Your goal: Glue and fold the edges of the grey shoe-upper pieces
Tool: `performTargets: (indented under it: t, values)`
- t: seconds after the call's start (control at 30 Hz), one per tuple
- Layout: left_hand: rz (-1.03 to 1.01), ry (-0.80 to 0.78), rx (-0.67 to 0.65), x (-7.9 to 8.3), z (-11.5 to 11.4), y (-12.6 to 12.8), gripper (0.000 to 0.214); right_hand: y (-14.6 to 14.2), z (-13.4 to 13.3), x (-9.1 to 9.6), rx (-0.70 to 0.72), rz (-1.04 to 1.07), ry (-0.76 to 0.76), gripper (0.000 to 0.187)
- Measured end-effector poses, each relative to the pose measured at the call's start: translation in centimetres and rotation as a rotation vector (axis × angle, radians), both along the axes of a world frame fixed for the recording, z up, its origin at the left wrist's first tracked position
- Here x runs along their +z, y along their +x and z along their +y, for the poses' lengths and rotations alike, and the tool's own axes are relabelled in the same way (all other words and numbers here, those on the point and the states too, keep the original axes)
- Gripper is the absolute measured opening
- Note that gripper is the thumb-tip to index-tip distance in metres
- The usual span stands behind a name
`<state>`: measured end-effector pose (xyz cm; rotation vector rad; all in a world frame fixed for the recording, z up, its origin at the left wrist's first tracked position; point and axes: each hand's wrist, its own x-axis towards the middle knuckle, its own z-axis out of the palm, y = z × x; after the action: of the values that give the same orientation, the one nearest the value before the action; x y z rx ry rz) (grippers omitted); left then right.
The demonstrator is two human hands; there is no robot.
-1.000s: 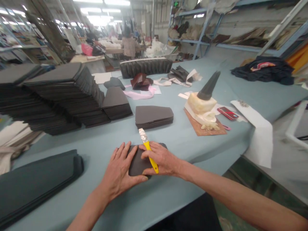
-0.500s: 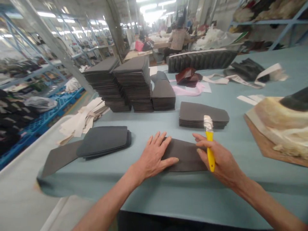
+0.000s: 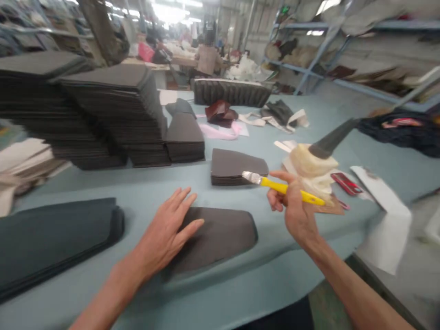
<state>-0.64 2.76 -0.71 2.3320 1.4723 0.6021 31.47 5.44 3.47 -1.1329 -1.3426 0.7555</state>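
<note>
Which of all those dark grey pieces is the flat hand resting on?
The thin grey piece at front centre, under the left hand; the small stack and tall stacks lie farther back.

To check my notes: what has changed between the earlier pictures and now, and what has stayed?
The right hand, gripping the yellow-handled tool, lifted off the dark grey piece and moved right. The left hand stays flat on the piece.

No writing can be read anywhere. The white paper sheet [image 3: 385, 215], to the right of the right hand [image 3: 295, 206], bears a dark printed mark at its far end, too blurred to read. A green sign [image 3: 284, 8] far beyond that hand is equally blurred.
</note>
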Motion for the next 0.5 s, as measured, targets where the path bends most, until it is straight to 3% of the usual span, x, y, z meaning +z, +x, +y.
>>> performTargets:
  t: [0.2, 0.5]
  values:
    - [0.043, 0.239, -0.092, 0.1, 4.0, 1.8, 0.06, 0.0, 2.4, -0.3, -0.098, 0.245, -0.053, 0.062]
    - [0.163, 0.3, -0.253, 2.1, 8.5, 7.0, 0.054, 0.0, 6.4, -0.5, -0.086, 0.435, -0.082, 0.059]
